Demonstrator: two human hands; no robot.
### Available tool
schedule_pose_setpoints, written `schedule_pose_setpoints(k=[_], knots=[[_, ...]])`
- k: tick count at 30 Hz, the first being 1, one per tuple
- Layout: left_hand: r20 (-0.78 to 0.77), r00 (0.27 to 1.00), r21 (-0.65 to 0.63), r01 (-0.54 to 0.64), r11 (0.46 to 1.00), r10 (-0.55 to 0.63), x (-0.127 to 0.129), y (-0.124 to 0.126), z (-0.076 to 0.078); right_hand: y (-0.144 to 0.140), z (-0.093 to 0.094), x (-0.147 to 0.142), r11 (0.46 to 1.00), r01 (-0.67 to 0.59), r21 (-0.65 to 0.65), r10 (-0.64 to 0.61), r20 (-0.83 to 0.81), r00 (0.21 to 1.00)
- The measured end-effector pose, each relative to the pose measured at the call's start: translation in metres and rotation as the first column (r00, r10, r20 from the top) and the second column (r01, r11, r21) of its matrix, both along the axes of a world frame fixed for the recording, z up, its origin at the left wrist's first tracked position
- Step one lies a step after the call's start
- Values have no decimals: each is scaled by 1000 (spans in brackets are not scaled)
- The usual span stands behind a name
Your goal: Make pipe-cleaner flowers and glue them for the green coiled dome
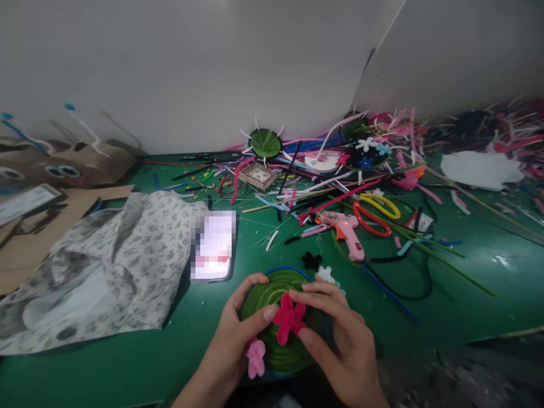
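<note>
A round green pipe-cleaner coil (272,286) with a blue edge is held near the front edge of the table. My left hand (232,340) grips the coil's left side, its thumb reaching over the top to a red fuzzy flower (285,322). Between its thumb and fingers, my right hand (346,334) pinches that flower against the coil's face. A pink flower (255,358) sits at the coil's lower left. Just beyond the coil are a black flower (311,260) and a white flower (326,275), the latter partly hidden by my right fingers.
A pink glue gun (351,232) lies beyond my right hand, beside red-and-yellow-handled scissors (374,215). To the left are a phone (215,246) and a patterned cloth (140,255). Pipe-cleaner scraps and a decorated green disc (266,143) lie along the wall.
</note>
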State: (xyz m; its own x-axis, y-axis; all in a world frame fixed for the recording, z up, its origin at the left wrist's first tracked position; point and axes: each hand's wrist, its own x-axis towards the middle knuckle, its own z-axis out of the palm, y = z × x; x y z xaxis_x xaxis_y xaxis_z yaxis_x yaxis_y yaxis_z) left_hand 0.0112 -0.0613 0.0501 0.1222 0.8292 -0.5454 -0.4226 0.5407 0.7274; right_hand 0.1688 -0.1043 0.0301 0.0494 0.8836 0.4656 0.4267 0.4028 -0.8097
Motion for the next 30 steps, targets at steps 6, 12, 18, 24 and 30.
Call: schedule_pose_setpoints(k=[6,12,18,24,30], knots=[[-138,986,164,115,980,-93,-5,4,-5,1,-2,-2,989,79,127,-100,167,981],[-394,880,271,386,882,-264,-22,13,-14,5,-2,-3,953,202,225,-254,234,938],[-856,516,361,647,672,-38,-50,28,-16,-12,-11,24,918,386,90,-396,216,892],[-914,315,402,792,460,257,-53,20,-16,-25,-24,21,973,221,-71,-204,196,959],[-944,243,315,866,388,225,-62,8,-21,-22,-26,1,973,229,-19,-218,238,946]])
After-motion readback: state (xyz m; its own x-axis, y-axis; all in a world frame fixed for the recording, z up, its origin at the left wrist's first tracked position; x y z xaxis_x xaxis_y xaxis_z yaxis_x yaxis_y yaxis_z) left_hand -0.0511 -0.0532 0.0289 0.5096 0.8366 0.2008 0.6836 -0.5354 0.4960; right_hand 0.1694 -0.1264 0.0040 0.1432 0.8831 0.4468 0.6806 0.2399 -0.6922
